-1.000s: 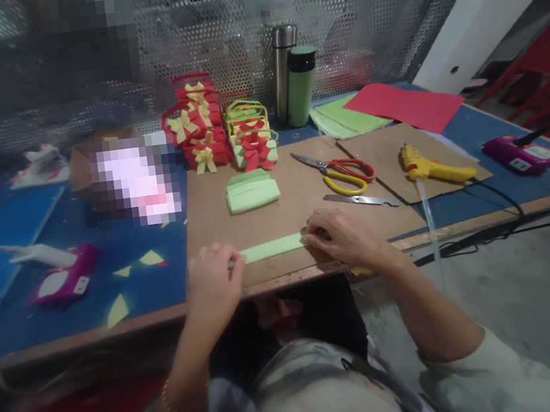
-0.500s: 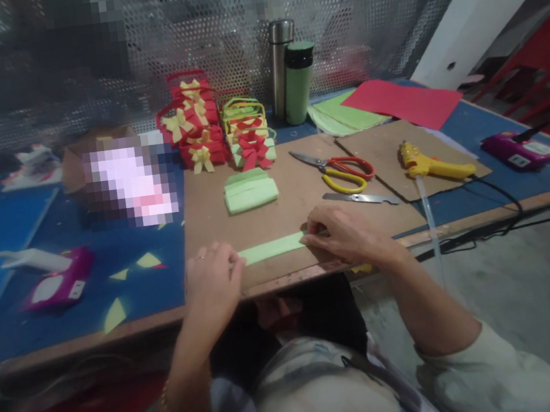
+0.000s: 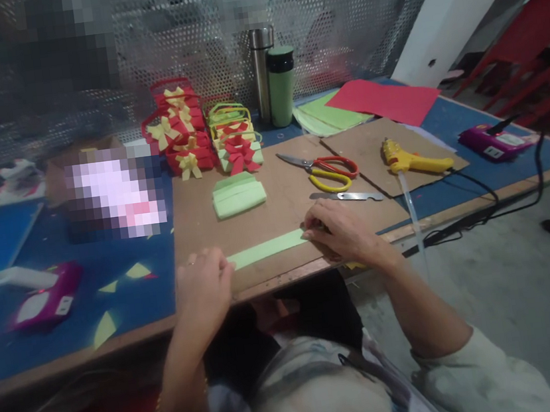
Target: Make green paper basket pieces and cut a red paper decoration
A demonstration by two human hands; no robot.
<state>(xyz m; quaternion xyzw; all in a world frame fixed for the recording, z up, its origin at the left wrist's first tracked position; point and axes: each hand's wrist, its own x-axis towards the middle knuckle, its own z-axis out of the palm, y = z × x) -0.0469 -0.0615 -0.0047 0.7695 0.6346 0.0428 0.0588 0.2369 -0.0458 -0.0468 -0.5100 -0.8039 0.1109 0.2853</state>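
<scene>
A narrow light green paper strip (image 3: 267,248) lies along the front of the cardboard mat (image 3: 197,225). My left hand (image 3: 204,283) is closed on the strip's left end, thumb and fingers pinched together. At the other end, the fingers of my right hand (image 3: 342,230) are closed on it, their tips partly hidden. Just beyond the strip rests a folded pale green paper piece (image 3: 238,197). A flat metal blade (image 3: 347,196) lies just past my right hand, and scissors (image 3: 323,170) with red and yellow handles lie behind it.
Small red paper baskets (image 3: 186,133) with yellow bows and green ones (image 3: 235,137) stand at the back, beside a green bottle (image 3: 283,91) and steel flask (image 3: 263,74). A yellow glue gun (image 3: 417,160) trails its cord rightward. Purple power boxes (image 3: 48,297) sit on both sides.
The view has turned slightly, so the table's things appear further left. Slightly more of the strip shows between my hands; my right hand sits a little further right relative to the blade.
</scene>
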